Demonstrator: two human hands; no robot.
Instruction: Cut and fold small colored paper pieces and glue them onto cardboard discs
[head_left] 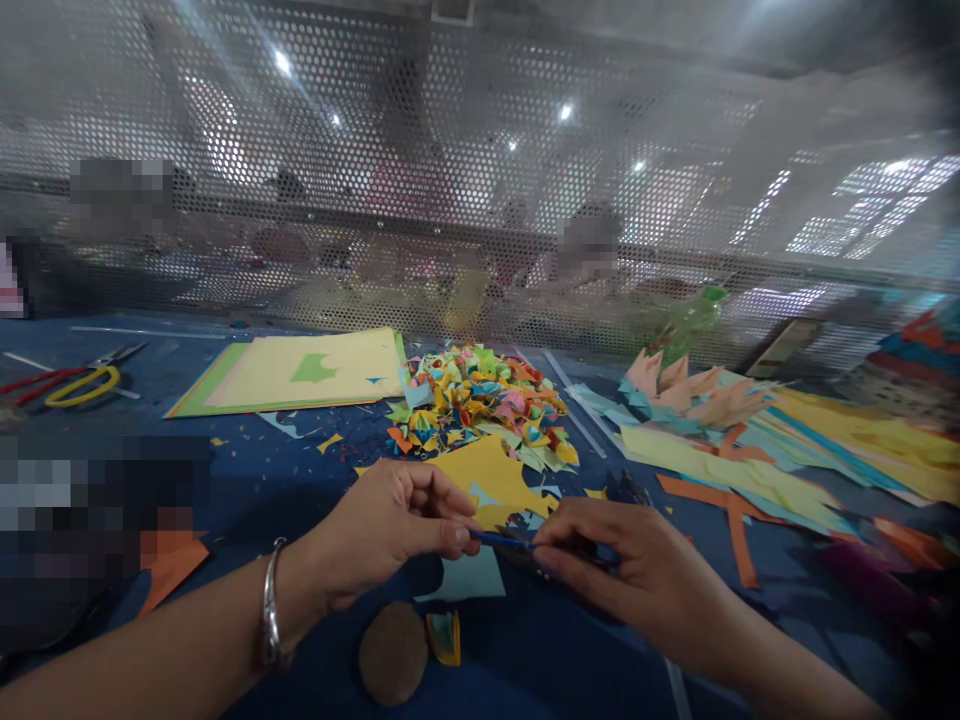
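Between my two hands stretches a thin blue strip (501, 540), its exact kind unclear. My left hand (390, 525), with a silver bangle at the wrist, pinches one end between thumb and fingers. The other end meets the pinched fingertips of my right hand (622, 560); dark shapes by those fingers are blurred. Beneath the strip lies a light blue paper piece (474, 577). A cut yellow sheet (487, 475) is just beyond it, in front of a heap of coloured paper scraps (480, 395). Nearer me sit a round brown disc (393, 653) and a small folded paper piece (445, 638).
At left are yellow-handled scissors (86, 388) beside red-handled ones (34, 383), and a stack of paper sheets (240, 375). Orange paper strips (739, 540) and pointed folded paper (675, 385) lie right, near a green bottle (690, 320). A perforated screen (465, 130) stands behind; people show beyond.
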